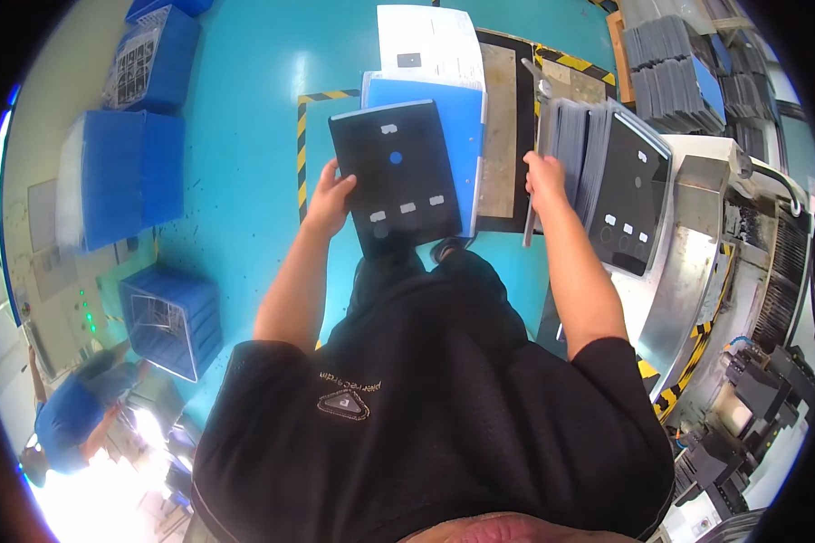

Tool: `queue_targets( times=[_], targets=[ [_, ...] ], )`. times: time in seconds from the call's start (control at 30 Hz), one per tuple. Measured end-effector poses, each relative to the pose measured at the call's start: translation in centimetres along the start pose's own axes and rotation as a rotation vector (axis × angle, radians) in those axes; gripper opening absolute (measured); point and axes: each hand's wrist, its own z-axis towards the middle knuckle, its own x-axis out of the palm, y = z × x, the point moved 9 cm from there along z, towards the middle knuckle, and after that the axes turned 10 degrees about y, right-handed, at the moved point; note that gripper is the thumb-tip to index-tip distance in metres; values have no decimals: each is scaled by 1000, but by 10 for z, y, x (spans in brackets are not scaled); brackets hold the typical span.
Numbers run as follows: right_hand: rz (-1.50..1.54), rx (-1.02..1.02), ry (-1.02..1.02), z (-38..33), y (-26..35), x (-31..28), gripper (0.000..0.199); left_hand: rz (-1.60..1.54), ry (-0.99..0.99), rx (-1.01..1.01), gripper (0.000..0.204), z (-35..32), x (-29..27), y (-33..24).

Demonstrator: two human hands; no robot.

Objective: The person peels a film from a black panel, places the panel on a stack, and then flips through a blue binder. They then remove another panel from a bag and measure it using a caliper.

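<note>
My left hand grips the left edge of a flat black panel, tilted slightly in front of me. Several small light cutouts and a round hole, with blue showing through, pierce its face. Beneath it lies a blue sheet or box, topped at the far end by a white printed paper. My right hand is closed on a thin grey plate, seen almost edge-on. Just right of that hand, a row of grey panels stands on edge, ending in a dark panel with similar cutouts.
A metal machine stands close on the right. Stacked grey panels lie behind it. Blue crates line the left, with an open blue bin nearer. Another person in blue is at lower left. Striped tape marks the floor.
</note>
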Motion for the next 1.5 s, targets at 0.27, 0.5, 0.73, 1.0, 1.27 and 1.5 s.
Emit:
queue_targets(
  times=[0.27,0.5,0.73,1.0,1.27,1.5],
  targets=[
    [201,-213,294,-116,30,-6,33,-434,185,1,53,-14,39,-33],
    [186,-438,557,-170,74,42,38,-467,320,-26,56,-12,98,-33],
    [225,-581,594,-194,140,28,32,-439,593,-93,57,-7,161,-65],
    [50,-612,-8,-178,245,-97,39,-148,744,-112,61,-1,209,-78],
    [-11,-600,17,-234,153,-27,44,1038,396,362,44,-39,314,-114],
    [-13,-905,-228,-253,160,-39,36,1206,546,595,36,-76,352,-107]
  ],
)
